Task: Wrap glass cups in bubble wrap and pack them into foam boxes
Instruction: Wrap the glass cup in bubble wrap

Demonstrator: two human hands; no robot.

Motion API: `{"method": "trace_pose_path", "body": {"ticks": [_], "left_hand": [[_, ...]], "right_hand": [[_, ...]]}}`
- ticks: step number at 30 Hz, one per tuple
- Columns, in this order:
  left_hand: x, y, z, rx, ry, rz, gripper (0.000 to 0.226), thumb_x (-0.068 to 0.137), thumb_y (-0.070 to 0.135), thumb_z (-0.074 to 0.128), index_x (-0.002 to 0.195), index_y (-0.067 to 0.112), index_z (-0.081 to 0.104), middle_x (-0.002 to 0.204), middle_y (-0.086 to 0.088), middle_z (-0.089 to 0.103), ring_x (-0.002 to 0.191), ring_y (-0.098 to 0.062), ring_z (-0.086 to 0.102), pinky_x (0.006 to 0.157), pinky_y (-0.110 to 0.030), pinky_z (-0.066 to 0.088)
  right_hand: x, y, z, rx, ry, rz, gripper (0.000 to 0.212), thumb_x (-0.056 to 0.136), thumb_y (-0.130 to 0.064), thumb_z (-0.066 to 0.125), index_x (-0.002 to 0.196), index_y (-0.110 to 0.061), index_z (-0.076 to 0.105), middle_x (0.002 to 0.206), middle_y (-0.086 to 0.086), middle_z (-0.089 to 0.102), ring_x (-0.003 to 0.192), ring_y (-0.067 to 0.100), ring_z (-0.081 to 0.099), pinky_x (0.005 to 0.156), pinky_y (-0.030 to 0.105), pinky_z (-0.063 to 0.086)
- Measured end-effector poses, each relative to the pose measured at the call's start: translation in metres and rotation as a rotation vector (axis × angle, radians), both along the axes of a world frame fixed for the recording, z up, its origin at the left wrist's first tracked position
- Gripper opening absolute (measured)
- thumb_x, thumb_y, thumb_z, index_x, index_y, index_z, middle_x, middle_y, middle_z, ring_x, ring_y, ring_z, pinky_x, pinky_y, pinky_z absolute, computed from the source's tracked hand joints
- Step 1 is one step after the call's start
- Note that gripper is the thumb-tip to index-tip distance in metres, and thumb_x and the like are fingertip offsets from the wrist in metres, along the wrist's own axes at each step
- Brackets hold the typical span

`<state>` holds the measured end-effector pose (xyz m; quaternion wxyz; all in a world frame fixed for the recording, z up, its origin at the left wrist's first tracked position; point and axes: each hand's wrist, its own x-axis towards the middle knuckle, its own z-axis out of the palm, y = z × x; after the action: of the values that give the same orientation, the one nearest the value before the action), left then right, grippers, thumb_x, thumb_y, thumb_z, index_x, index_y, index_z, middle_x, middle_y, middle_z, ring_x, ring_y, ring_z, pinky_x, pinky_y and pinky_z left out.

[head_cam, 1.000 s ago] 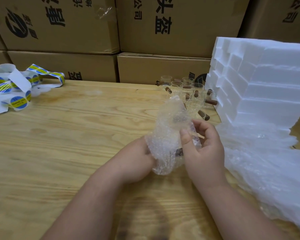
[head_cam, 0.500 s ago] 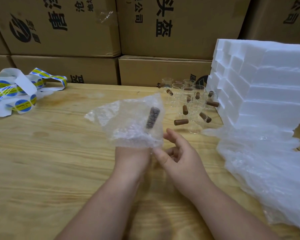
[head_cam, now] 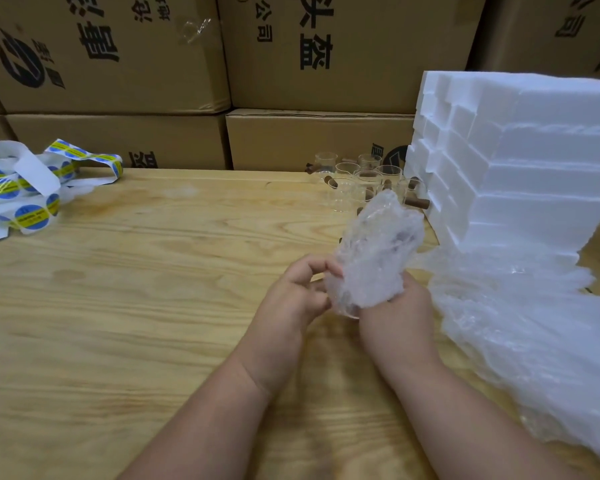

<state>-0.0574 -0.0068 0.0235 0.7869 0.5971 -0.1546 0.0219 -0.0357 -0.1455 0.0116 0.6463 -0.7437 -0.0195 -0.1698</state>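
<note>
A pale wooden worktop (head_cam: 125,306) with visible grain fills the foreground. Behind it, brown cardboard cartons (head_cam: 326,50) printed with black characters stand stacked like a wall. The light is soft and even.

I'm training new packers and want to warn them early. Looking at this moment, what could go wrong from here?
1. The bubble-wrapped cup is held above the table by the left hand and right hand; the wrap looks loose, so the cup might slip out.
2. Bare glass cups stand close behind the hands, beside the foam boxes; a careless reach could knock them.
</note>
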Motion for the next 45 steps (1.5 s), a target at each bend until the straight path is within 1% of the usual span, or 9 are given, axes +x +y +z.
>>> {"method": "trace_pose_path", "body": {"ticks": [3, 8, 13, 18, 28, 33, 36, 41, 45], "left_hand": [[0.003, 0.008, 0.0, 0.032, -0.005, 0.154, 0.026, 0.072, 0.037, 0.072, 0.071, 0.011, 0.072, 0.115, -0.009, 0.073, 0.108, -0.024, 0.07, 0.092, -0.04, 0.054], [0.007, 0.009, -0.007, 0.223, -0.008, 0.233, 0.048, 0.061, 0.005, 0.086, 0.084, 0.021, 0.047, 0.09, 0.011, 0.073, 0.073, -0.007, 0.067, 0.061, -0.022, 0.054], [0.004, 0.012, -0.004, 0.462, 0.042, 0.493, 0.059, 0.067, 0.02, 0.092, 0.096, 0.049, 0.05, 0.096, 0.014, 0.073, 0.076, -0.001, 0.072, 0.058, -0.018, 0.054], [0.005, 0.021, -0.003, 0.458, 0.14, 0.62, 0.062, 0.063, 0.02, 0.09, 0.1, 0.048, 0.048, 0.09, 0.006, 0.075, 0.065, -0.001, 0.07, 0.054, -0.019, 0.05], [-0.009, 0.0, 0.001, 0.388, -0.079, 0.229, 0.046, 0.074, 0.043, 0.074, 0.12, 0.042, 0.07, 0.135, 0.0, 0.061, 0.121, -0.015, 0.064, 0.098, -0.036, 0.055], [0.002, 0.008, 0.0, 0.275, 0.002, 0.31, 0.022, 0.066, 0.031, 0.096, 0.081, 0.037, 0.081, 0.103, 0.007, 0.077, 0.094, -0.015, 0.076, 0.081, -0.032, 0.058], [0.001, 0.013, 0.001, 0.363, 0.022, 0.287, 0.031, 0.065, 0.034, 0.086, 0.091, 0.039, 0.07, 0.096, -0.005, 0.078, 0.086, -0.033, 0.077, 0.073, -0.045, 0.063], [0.002, 0.017, -0.001, 0.51, -0.058, 0.479, 0.032, 0.081, 0.015, 0.062, 0.096, 0.042, 0.064, 0.095, 0.015, 0.073, 0.075, -0.003, 0.071, 0.06, -0.014, 0.052], [-0.001, 0.012, -0.001, 0.532, -0.041, 0.537, 0.036, 0.084, 0.01, 0.068, 0.096, 0.043, 0.062, 0.091, 0.02, 0.072, 0.071, -0.001, 0.07, 0.056, -0.014, 0.051]], "right_hand": [[0.001, 0.0, -0.001, -0.156, 0.001, 0.021, 0.029, 0.085, -0.01, 0.074, 0.065, -0.023, 0.057, 0.059, -0.026, 0.064, 0.054, -0.012, 0.056, 0.045, 0.008, 0.038], [-0.002, 0.003, 0.0, -0.328, 0.014, 0.072, 0.026, 0.077, -0.016, 0.08, 0.061, -0.027, 0.062, 0.061, -0.025, 0.064, 0.057, -0.016, 0.056, 0.046, 0.005, 0.038], [-0.006, 0.007, -0.001, -0.169, 0.032, 0.287, 0.035, 0.079, -0.021, 0.069, 0.107, -0.041, 0.073, 0.081, -0.008, 0.075, 0.065, 0.005, 0.063, 0.058, 0.02, 0.051], [-0.009, 0.01, -0.004, -0.078, 0.054, 0.568, 0.065, 0.08, -0.043, 0.074, 0.141, -0.029, 0.055, 0.125, -0.004, 0.07, 0.111, 0.013, 0.069, 0.095, 0.038, 0.056], [0.002, 0.001, -0.002, -0.047, 0.034, 0.06, 0.017, 0.082, -0.01, 0.074, 0.09, -0.025, 0.07, 0.08, -0.016, 0.074, 0.067, -0.002, 0.068, 0.049, 0.01, 0.045], [-0.002, 0.002, 0.0, -0.096, 0.014, 0.103, 0.01, 0.086, -0.017, 0.072, 0.087, -0.027, 0.07, 0.079, -0.022, 0.071, 0.068, -0.007, 0.065, 0.049, 0.007, 0.042], [-0.004, 0.003, 0.0, -0.01, 0.029, 0.24, 0.034, 0.081, 0.001, 0.066, 0.099, -0.027, 0.072, 0.085, -0.011, 0.076, 0.075, 0.001, 0.071, 0.06, 0.014, 0.051], [-0.009, 0.003, -0.001, -0.05, -0.113, 0.547, 0.044, 0.085, -0.029, 0.059, 0.128, -0.03, 0.064, 0.114, -0.003, 0.074, 0.102, 0.023, 0.071, 0.086, 0.04, 0.059], [-0.008, 0.007, -0.001, -0.234, -0.135, 0.351, 0.036, 0.08, -0.043, 0.059, 0.116, -0.044, 0.066, 0.093, -0.011, 0.075, 0.075, 0.015, 0.07, 0.069, 0.034, 0.059]]}}
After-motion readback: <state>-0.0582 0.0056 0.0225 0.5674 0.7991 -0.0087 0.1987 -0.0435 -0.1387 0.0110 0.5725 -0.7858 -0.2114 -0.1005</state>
